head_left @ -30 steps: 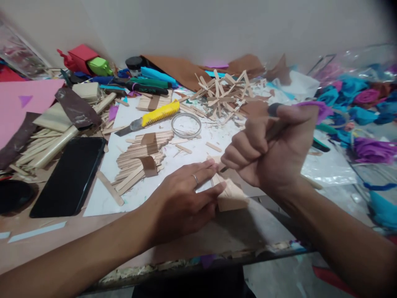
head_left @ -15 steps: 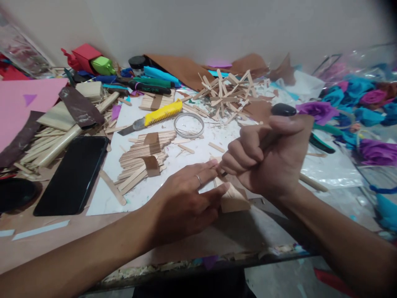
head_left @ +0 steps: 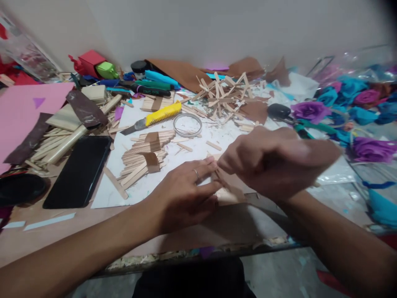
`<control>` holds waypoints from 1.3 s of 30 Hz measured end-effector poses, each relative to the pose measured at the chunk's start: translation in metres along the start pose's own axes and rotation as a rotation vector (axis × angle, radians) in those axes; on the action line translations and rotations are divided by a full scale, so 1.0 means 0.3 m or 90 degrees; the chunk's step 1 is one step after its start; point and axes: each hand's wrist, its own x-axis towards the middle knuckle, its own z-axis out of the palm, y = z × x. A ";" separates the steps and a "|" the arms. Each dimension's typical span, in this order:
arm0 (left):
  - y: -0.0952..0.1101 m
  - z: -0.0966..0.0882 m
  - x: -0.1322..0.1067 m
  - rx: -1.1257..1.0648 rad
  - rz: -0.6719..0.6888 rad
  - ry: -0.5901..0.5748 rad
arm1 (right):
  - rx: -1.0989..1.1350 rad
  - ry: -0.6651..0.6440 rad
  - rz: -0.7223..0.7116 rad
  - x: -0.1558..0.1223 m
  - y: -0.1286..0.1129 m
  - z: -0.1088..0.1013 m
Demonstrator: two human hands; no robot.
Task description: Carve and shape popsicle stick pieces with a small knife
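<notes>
A pale wooden piece (head_left: 229, 196) lies near the table's front edge, partly covered by my hands. My left hand (head_left: 186, 194), with a ring on one finger, holds it down from the left, its fingertips pressed on the wood. Over its right side, my right hand (head_left: 266, 161) is closed in a fist, smeared by motion. A thin dark strip shows beneath the fist, but what the fingers grip I cannot make out. Left of my left hand, craft sticks (head_left: 145, 147) lie stacked under brown strips. Beyond them are a yellow utility knife (head_left: 163, 114) and a tape ring (head_left: 187, 125).
A black phone (head_left: 79, 171) lies at left beside wooden sticks and brown strips. Loose craft sticks (head_left: 221, 93) are heaped at the back. Pliers (head_left: 279, 111) and purple and blue paper flowers (head_left: 312, 111) are at right. White paper (head_left: 105, 196) covers the middle.
My right fist has turned and dropped a little, its near end swinging to the right. My left hand keeps its place on the wood. The whole view has shifted slightly.
</notes>
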 end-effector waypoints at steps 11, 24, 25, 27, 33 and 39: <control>-0.006 0.018 -0.007 0.045 0.006 0.016 | 0.029 -0.032 -0.059 0.044 0.052 -0.025; -0.002 0.014 -0.003 0.023 -0.009 0.010 | 0.025 0.044 -0.011 0.045 0.029 -0.009; -0.002 0.013 -0.003 0.022 -0.009 0.008 | 0.023 0.055 -0.005 0.043 0.029 -0.008; 0.000 0.011 -0.003 0.026 -0.011 0.001 | 0.022 0.054 -0.001 0.040 0.028 -0.010; -0.003 0.018 -0.005 0.030 -0.019 -0.008 | 0.033 0.021 -0.022 0.037 0.036 -0.023; -0.005 0.018 -0.010 0.039 -0.020 -0.018 | 0.023 -0.016 -0.016 0.041 0.030 -0.030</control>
